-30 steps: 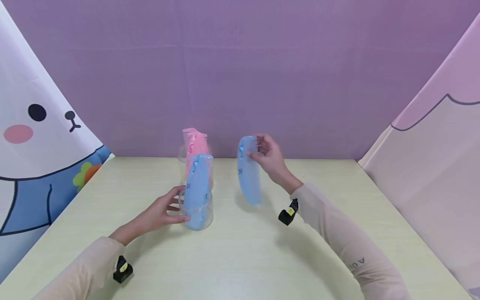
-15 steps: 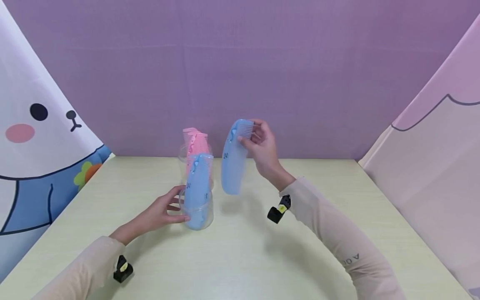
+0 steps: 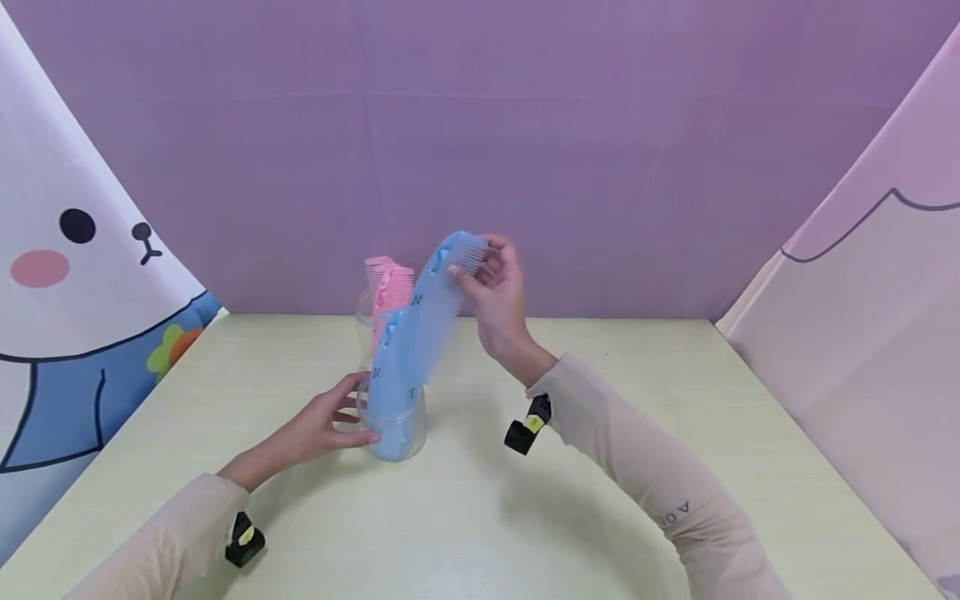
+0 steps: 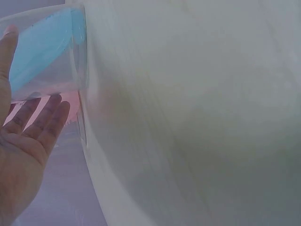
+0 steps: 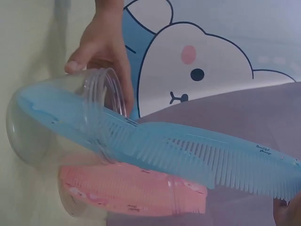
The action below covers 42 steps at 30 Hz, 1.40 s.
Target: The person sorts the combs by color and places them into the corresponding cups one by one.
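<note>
In the head view my left hand (image 3: 326, 429) holds a clear plastic cup (image 3: 422, 427) standing on the table, thumb on the near side and fingers round the back. Inside it leans a blue comb (image 3: 388, 396), teeth to the right. My right hand (image 3: 501, 304) pinches a second blue comb (image 3: 435, 304) by its toothed upper end. This comb slants down to the left, its lower end close over the cup's mouth. The right wrist view has the held comb (image 5: 230, 155) overlapping the one in the cup. Two pink combs (image 3: 393, 287) stand behind, in another clear cup (image 3: 363, 321).
The pale wooden table (image 3: 480, 517) runs back to a purple cloth wall (image 3: 600, 167). A curtain with a cartoon animal (image 3: 52, 317) hangs at the left, and a pale printed one (image 3: 847, 317) at the right. Both wrists carry a small black camera (image 3: 528, 425).
My right hand has carried its blue comb leftward and up, tilting it, from right of the cups to over the front cup. The left hand and cups have stayed put.
</note>
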Available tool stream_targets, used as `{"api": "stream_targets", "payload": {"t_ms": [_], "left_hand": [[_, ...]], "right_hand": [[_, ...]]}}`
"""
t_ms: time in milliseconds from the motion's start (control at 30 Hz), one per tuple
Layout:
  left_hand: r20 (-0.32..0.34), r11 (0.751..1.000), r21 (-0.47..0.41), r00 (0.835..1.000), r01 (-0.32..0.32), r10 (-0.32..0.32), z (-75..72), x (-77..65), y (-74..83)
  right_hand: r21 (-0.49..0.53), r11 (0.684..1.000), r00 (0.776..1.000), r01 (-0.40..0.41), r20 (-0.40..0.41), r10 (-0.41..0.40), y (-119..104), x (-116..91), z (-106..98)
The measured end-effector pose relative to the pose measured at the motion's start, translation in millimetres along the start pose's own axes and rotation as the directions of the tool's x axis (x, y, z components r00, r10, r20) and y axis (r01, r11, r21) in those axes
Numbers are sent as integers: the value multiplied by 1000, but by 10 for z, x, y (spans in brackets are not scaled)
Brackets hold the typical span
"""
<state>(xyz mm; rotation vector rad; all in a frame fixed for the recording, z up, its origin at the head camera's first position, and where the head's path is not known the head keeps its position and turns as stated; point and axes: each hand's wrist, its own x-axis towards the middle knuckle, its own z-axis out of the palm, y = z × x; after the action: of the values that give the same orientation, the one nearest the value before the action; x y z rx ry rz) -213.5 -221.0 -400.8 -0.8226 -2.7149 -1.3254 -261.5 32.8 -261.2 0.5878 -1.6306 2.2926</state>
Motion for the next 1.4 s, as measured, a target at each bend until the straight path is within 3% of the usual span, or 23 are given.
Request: {"api": "stream_targets", "payload": {"t_ms": [700, 1133, 1400], "left_hand": [[4, 1000, 7, 1000, 9, -9, -10, 23, -55], [17, 1000, 6, 999, 30, -30, -14, 16, -37], [13, 999, 10, 999, 33, -33, -20, 21, -38]], "right_hand": [[-93, 992, 993, -82, 82, 90, 455, -270, 167], [-201, 973, 985, -113, 109, 136, 554, -389, 196], [-278, 952, 983, -132, 86, 161, 577, -390, 183]]}}
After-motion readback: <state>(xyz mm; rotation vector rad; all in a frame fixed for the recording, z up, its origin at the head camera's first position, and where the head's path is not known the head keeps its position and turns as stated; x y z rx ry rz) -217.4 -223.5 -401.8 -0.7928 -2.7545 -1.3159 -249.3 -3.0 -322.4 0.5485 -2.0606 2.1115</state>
